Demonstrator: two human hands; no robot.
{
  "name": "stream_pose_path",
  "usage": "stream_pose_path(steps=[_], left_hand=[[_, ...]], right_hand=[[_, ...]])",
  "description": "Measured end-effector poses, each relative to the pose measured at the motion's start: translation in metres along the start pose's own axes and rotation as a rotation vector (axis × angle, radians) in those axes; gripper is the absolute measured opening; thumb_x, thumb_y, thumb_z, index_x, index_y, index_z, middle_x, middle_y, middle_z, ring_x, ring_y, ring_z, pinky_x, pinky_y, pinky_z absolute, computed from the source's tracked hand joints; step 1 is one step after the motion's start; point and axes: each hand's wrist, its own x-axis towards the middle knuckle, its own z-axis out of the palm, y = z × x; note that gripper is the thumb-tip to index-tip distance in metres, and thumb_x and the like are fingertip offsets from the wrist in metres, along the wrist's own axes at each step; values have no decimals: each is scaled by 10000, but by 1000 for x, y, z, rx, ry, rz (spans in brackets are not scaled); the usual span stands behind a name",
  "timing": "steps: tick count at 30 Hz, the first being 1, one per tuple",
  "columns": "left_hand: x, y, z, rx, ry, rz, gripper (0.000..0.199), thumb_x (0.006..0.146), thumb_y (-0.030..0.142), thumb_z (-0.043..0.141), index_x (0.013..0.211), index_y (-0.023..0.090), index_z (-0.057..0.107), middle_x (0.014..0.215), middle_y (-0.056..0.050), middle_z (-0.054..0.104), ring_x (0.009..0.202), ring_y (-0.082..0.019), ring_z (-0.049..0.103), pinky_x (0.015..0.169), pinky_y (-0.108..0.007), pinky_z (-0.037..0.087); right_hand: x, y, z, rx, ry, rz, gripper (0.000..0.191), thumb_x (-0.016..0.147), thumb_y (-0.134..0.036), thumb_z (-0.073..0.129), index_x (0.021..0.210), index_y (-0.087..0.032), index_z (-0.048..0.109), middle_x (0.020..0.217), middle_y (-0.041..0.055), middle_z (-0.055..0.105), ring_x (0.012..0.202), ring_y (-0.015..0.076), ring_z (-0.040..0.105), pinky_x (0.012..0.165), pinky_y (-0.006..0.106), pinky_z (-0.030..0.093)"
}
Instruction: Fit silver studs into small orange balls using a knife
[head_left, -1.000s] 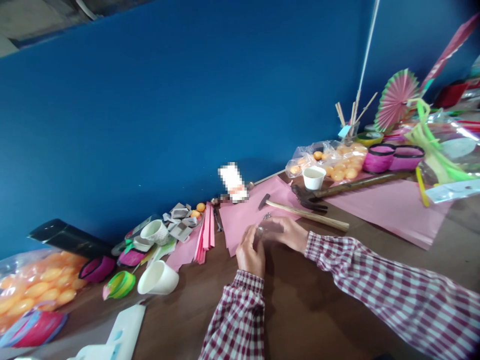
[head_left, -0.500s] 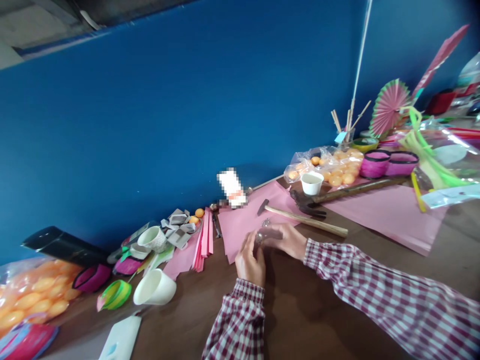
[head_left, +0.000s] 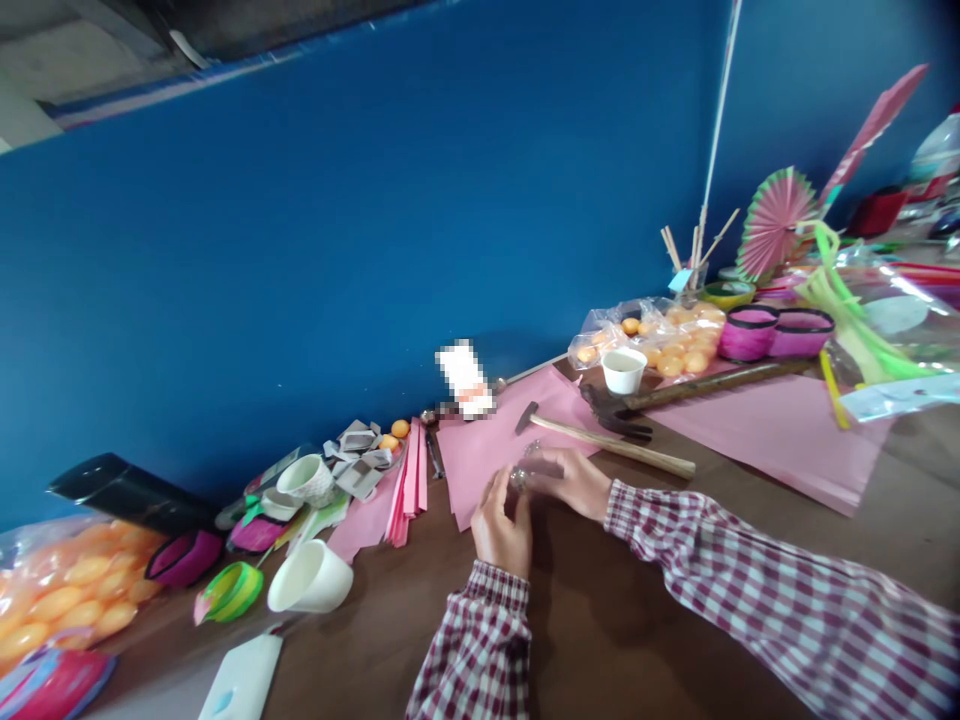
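Note:
My left hand (head_left: 501, 530) is closed, with its fingertips on a small shiny metallic ball (head_left: 518, 478). From the right, my right hand (head_left: 581, 485) meets it, fingers pinched around what looks like a small flat grey piece (head_left: 546, 468). The piece's far end lies against the ball, and its exact kind is too small to tell. Both hands are over the near edge of a pink paper sheet (head_left: 480, 450). Just beyond the fingertips, another small shiny ball (head_left: 532, 448) shows on the paper. A small hammer (head_left: 600, 436) with a wooden handle lies behind my right hand.
A larger claw hammer (head_left: 675, 390) lies farther back beside a small white cup (head_left: 623, 370) and bagged orange balls (head_left: 682, 335). At left are a white cup (head_left: 311, 577), grey pieces (head_left: 360, 460), pink strips (head_left: 409, 490) and a white device (head_left: 241, 678). A blue wall (head_left: 360, 220) rises behind.
The view has shifted very slightly. Both hands stay in nearly the same place and keep the same hold.

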Motion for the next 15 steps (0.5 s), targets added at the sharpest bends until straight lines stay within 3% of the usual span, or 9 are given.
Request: stream_pose_path(steps=[5, 10, 15], left_hand=[[0, 5, -4, -234, -45, -150, 429, 720, 245, 557, 1139, 166, 521, 1069, -112, 586, 859, -203, 609, 734, -321, 507], [2, 10, -4, -432, -12, -265, 373, 746, 284, 540, 1084, 127, 543, 1054, -124, 604, 945, -212, 582, 827, -341, 469], [6, 8, -4, -568, -27, -339, 348, 744, 315, 547, 1028, 114, 550, 969, -123, 636, 879, -206, 609, 785, -345, 491]], right_hand=[[1, 0, -1, -44, -4, -55, 382, 671, -386, 625, 962, -141, 600, 930, 76, 637, 911, 216, 578, 838, 383, 459], [0, 0, 1, -23, 22, -74, 353, 683, -380, 618, 952, -154, 602, 951, 69, 629, 879, 197, 585, 797, 349, 481], [-5, 4, 3, -70, -7, -123, 371, 703, -359, 605, 1016, -162, 575, 926, 67, 623, 826, 175, 590, 743, 319, 498]])
